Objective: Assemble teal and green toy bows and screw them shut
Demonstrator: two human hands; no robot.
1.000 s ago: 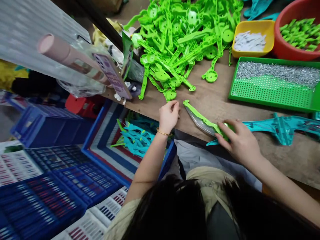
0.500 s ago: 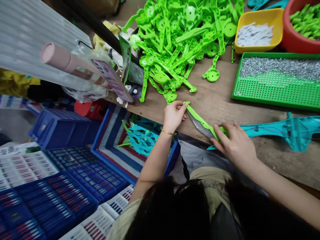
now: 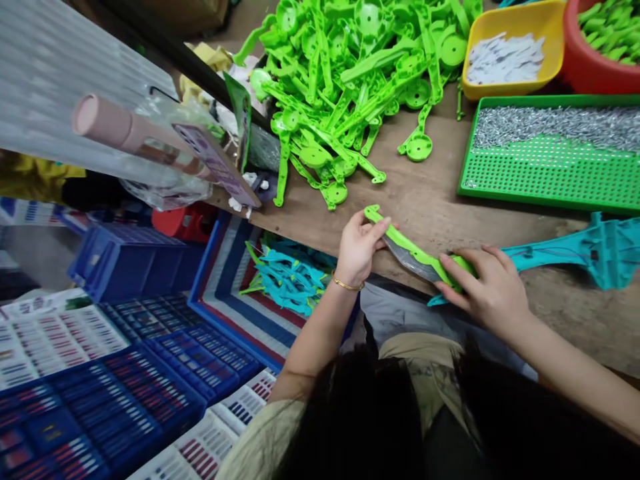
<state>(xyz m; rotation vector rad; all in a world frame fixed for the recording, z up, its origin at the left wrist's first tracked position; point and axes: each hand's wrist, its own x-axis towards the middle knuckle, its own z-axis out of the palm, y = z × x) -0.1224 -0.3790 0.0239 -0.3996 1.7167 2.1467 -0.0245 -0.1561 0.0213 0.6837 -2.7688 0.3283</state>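
The left hand (image 3: 357,250) pinched, and the right hand (image 3: 495,287) clasped, a lime-green plastic arm (image 3: 406,245) just right of centre; uneven pressure risked springing its transparent strip (image 3: 407,259) loose, a slip dropping it off the table (image 3: 430,183).

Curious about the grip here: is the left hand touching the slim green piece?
Touching. In the head view, the left hand has its thumb across the green piece near one end.
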